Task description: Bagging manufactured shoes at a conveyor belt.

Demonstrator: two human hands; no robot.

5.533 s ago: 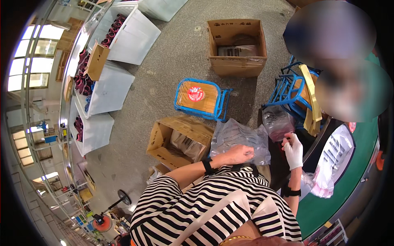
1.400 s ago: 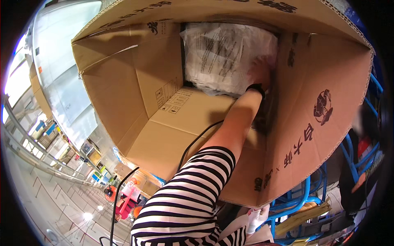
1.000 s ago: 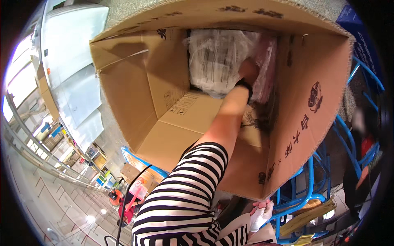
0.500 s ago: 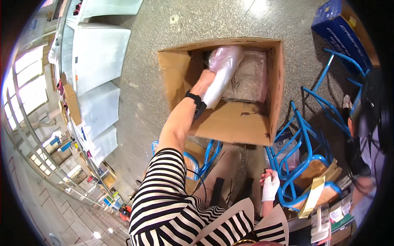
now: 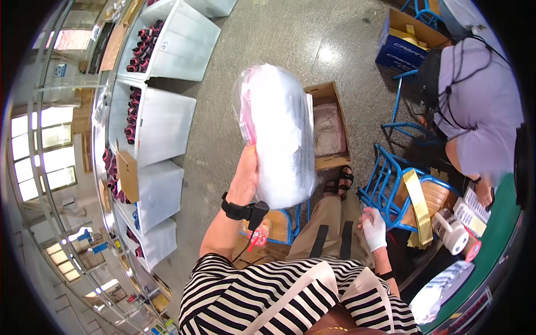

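A clear plastic bag package (image 5: 279, 134) with white and pink contents is held up in the left hand (image 5: 245, 176). An open brown cardboard box (image 5: 330, 125) stands on the floor beyond it, holding a further bagged package. A blue carton (image 5: 403, 47) with open brown flaps sits at the top right. A white label sheet (image 5: 478, 205) lies at the green tabletop's near edge, right.

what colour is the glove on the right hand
White. The glove on the right hand shows plainly in the head view, low beside the knee.
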